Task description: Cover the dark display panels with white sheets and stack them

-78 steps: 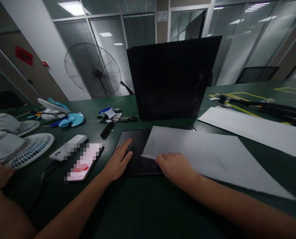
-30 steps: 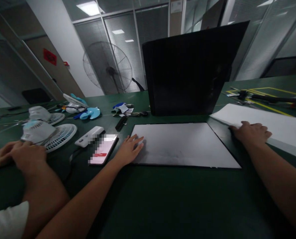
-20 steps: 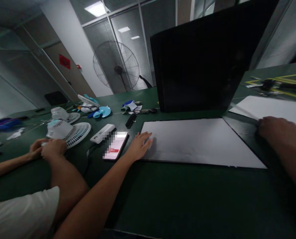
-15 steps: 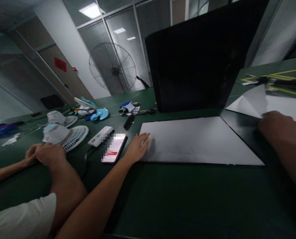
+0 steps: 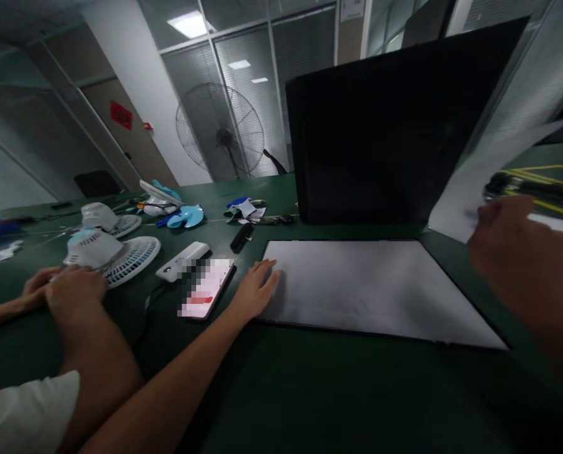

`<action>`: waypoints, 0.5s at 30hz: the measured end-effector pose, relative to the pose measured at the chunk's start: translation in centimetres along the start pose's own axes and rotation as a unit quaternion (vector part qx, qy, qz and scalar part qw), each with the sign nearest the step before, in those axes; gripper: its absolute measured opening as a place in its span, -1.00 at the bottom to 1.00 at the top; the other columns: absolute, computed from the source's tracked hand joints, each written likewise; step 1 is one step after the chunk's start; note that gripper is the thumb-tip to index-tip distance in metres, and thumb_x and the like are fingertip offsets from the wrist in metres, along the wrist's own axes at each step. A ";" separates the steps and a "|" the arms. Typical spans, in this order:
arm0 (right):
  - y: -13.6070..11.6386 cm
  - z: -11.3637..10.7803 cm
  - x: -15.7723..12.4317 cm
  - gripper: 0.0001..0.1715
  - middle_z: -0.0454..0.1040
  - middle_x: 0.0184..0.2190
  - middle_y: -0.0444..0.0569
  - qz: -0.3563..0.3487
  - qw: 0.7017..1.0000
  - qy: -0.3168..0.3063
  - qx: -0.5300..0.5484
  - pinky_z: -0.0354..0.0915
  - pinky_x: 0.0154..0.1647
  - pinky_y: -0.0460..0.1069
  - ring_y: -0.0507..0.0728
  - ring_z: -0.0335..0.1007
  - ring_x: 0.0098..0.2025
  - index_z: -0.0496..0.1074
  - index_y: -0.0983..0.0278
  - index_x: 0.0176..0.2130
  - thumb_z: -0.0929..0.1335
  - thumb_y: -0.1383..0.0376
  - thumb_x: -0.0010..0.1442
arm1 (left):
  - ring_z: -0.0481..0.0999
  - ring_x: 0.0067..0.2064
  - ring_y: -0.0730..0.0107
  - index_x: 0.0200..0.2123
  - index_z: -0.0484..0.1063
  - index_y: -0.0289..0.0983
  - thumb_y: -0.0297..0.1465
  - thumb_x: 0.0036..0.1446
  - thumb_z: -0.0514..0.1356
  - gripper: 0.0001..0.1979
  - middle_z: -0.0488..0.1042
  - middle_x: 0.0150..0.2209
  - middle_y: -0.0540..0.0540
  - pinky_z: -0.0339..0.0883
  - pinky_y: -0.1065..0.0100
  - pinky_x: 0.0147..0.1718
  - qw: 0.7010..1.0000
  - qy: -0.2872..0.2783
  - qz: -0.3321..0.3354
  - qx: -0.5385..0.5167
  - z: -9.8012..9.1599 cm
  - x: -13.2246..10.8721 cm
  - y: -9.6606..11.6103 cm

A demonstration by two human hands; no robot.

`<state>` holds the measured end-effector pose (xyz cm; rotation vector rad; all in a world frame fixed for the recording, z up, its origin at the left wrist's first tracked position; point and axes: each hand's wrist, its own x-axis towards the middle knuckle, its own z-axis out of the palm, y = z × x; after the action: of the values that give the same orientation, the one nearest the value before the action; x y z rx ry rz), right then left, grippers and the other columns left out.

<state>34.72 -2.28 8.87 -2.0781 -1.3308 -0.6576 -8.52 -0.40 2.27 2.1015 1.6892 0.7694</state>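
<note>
A flat panel with a whitish sheet surface and thin black edges lies on the green table. My left hand rests on the panel's left edge, fingers spread. On the right, my right hand, blurred by motion, is closed on a thin translucent white sheet raised from the table. Beside it, more white sheet material lies partly behind my right hand. A large black screen stands upright behind the panel.
Left of my left hand lie a phone, a white device and a small black object. White fan parts and blue blades sit farther left, near another person's hands. A black tool lies at right.
My right hand has lifted the thin sheet higher and moved it left. The view has shifted slightly. My left hand stays on the panel's left edge.
</note>
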 end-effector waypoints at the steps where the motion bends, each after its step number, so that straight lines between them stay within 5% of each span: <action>1: -1.7 -1.0 -0.7 -0.23 0.51 -0.35 0.39 -0.056 0.998 -0.025 -0.008 0.33 -0.30 0.33 0.53 0.54 -0.19 0.21 0.41 0.31 -0.10 0.06 0.43 | 0.24 0.38 0.03 0.25 0.38 -0.27 -0.05 0.36 -0.01 -0.42 0.34 0.32 -0.22 0.05 -0.02 0.37 1.000 0.005 -0.003 -0.008 0.0 -0.1 0.1; 4: -6.2 -2.4 -4.2 -0.42 0.61 -0.26 0.15 -0.277 0.953 -0.121 0.037 0.41 -0.38 0.20 0.35 0.56 -0.32 0.40 0.17 0.17 0.03 0.31 0.36 | 0.33 0.33 0.13 0.25 0.37 -0.24 -0.06 0.41 -0.11 -0.43 0.40 0.29 -0.18 0.15 0.07 0.33 0.999 0.023 -0.011 -0.028 0.0 -0.3 0.6; 8: -9.4 -0.9 -9.8 -0.44 0.60 -0.03 0.10 -0.487 0.849 -0.179 0.100 0.51 -0.29 0.14 0.30 0.59 -0.18 0.52 0.17 0.04 0.27 0.51 0.12 | 0.33 0.34 0.16 0.27 0.32 -0.24 -0.04 0.43 -0.18 -0.40 0.37 0.31 -0.17 0.17 0.11 0.32 0.996 0.044 -0.034 -0.064 -0.3 -0.5 0.9; 15: -9.4 -0.6 -13.4 -0.69 0.59 0.00 0.06 -0.513 0.802 -0.221 0.212 0.47 -0.08 0.19 0.27 0.55 -0.03 0.56 0.21 -0.01 0.27 0.28 0.37 | 0.26 0.37 -0.03 0.35 0.21 -0.20 -0.10 0.19 0.22 -0.28 0.24 0.39 -0.23 0.19 -0.01 0.32 0.999 -0.021 -0.036 0.026 0.2 0.0 0.2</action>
<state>20.92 -8.06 2.18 -1.0316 -2.6147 -0.1956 -8.29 -0.42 2.22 2.0625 1.7703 0.6611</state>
